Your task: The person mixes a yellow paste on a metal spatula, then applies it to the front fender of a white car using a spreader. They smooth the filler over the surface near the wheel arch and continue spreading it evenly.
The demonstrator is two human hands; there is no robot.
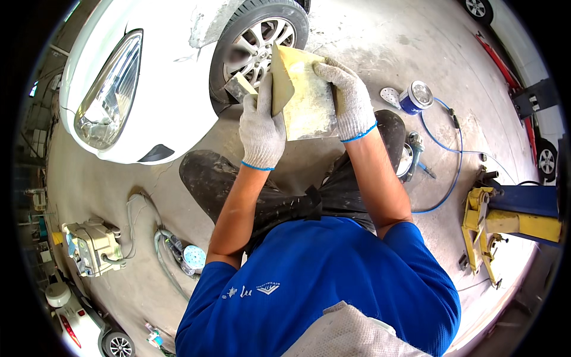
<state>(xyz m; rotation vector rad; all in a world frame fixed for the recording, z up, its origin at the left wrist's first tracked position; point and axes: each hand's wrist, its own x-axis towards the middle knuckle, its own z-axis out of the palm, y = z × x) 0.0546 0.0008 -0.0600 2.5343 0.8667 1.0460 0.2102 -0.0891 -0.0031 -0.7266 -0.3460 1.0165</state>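
A pale yellow, bent flat sheet with grey smears (pixel 312 89) is up in the air, above the person's knees and in front of the white, shiny car (pixel 169 77). The right hand (pixel 352 101), in a grey knit glove with a blue edge, grips the sheet's right side. The left hand (pixel 262 134), gloved the same way, has its fingers closed on a small, flat yellow-and-grey piece (pixel 239 87), right beside the sheet.

It looks to me like the step now is getting the sheet and the small piece ready. The next move would need the sheet held steady and the small piece held tight.

Just past them is the black tyre with a silver spoked wheel (pixel 260 47). A dull grey patch (pixel 209 22) shows on the car above it. On the grey floor (pixel 380 35), to the right, stands a blue-and-white round tub (pixel 416 97).

The fingers behind the sheet are hidden. I can't tell if the left hand touches the sheet too, or what the smears are. The car's top is cut off.
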